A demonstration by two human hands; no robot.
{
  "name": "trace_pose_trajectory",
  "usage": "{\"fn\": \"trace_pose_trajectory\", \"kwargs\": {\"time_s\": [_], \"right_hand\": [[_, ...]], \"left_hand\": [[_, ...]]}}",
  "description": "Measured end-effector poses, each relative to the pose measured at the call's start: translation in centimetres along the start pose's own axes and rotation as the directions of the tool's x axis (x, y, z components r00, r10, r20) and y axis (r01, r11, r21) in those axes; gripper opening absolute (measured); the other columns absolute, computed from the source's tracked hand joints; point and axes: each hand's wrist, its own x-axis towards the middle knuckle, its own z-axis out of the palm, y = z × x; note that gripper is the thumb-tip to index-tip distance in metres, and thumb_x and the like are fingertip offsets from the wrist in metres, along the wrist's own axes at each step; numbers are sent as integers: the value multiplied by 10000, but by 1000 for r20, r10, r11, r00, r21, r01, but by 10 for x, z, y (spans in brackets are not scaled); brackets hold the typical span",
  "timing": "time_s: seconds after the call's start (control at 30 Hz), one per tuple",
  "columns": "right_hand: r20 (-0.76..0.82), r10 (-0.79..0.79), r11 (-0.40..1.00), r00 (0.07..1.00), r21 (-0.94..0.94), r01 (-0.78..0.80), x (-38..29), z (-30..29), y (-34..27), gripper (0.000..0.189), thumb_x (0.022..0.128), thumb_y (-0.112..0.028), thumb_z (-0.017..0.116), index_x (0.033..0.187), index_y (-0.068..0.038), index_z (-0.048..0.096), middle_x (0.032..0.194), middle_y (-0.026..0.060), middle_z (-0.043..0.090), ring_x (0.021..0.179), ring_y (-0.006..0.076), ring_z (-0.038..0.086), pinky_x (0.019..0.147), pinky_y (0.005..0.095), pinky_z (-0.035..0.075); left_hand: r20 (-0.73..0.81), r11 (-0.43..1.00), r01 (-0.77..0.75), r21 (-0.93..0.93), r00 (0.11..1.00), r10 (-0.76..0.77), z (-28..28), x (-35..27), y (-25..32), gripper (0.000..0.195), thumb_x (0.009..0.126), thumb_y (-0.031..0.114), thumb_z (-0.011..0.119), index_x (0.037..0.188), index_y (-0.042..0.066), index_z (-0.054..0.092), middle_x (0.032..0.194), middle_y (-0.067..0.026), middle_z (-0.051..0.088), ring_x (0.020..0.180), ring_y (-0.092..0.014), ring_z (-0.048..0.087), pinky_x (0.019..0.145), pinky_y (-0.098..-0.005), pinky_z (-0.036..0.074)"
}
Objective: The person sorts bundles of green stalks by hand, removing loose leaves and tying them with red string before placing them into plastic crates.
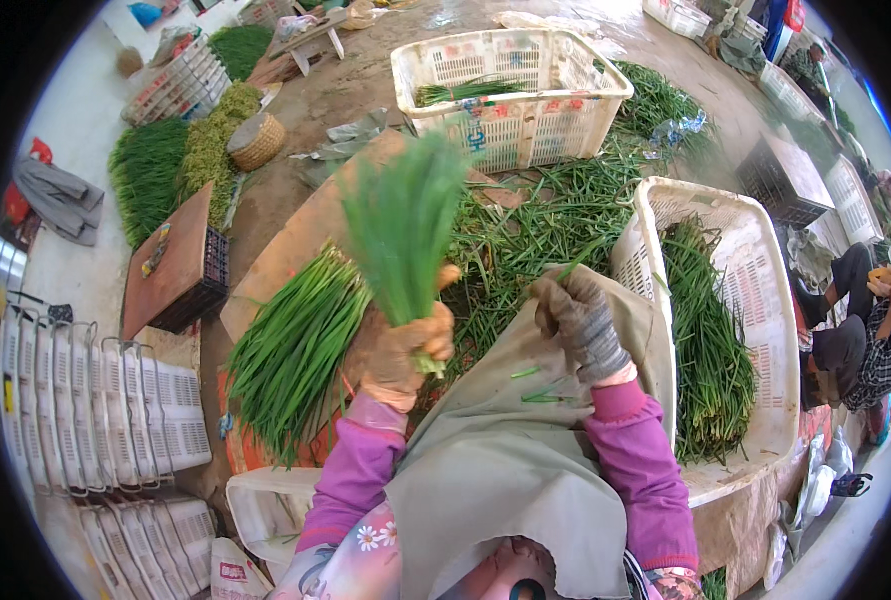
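Observation:
Upright in my gloved left hand point(408, 345) is a bunch of green garlic chives point(408, 240), its leaves blurred and its pale cut ends below the fist. My right hand point(576, 319), in a grey-brown glove, is curled above the grey apron point(505, 450), with a green leaf at its fingertips. A pile of chives point(303, 352) lies left of my left hand, on a board. Loose leaves point(543, 225) cover the floor beyond both hands. At my right, a white plastic crate point(779, 360) holds more chives point(708, 345).
Ahead stands another white crate point(513, 127) with a small bundle inside. A board-topped black crate point(167, 262) and stacked white crates point(107, 405) stand at left. Heaped greens point(145, 180) and a woven basket point(256, 142) lie farther left. A seated person point(865, 337) is at right.

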Motion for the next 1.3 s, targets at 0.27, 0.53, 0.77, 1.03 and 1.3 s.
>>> {"fn": "trace_pose_trajectory", "kwargs": {"time_s": [0.27,0.53,0.77,1.03,1.3], "right_hand": [[-89,-457,868,885,-261,422,1,34,-5,647,775,-53,654,1338,-82,337,1127,125,522,861,176,553,747,266,455],[323,50,247,945,-921,302,89,77,17,584,776,-299,591,1313,-220,375,1361,130,365,1281,304,303,976,503,306],[641,223,24,734,-757,653,184,140,32,563,799,-330,552,1320,-206,378,1411,67,307,1332,298,197,989,650,159],[390,-78,90,918,-914,396,291,-7,57,419,827,-316,514,1231,-207,484,1347,95,394,1292,300,276,1019,584,182],[60,-179,472,982,-870,139,201,-48,-13,521,765,-227,666,1237,-105,483,1206,109,535,1082,248,523,915,324,425]], "left_hand": [[-198,997,-82,-1,977,80,15,-3,9,420,820,142,607,1178,-34,475,815,-11,533,605,-47,451,532,-199,385],[-381,949,-215,231,878,292,35,-4,2,478,747,161,657,1162,-14,499,747,-38,514,571,-85,443,506,-225,378],[-477,888,-303,346,758,444,60,-13,44,532,738,154,669,1207,3,467,743,-44,528,543,-75,453,474,-228,374],[-513,941,-294,170,788,339,35,17,50,440,765,82,606,1179,-2,486,780,-87,560,552,-98,487,477,-237,394],[-519,976,-163,145,827,215,1,58,16,398,771,54,619,1149,-3,509,774,-75,586,567,-117,518,498,-230,421]]}}
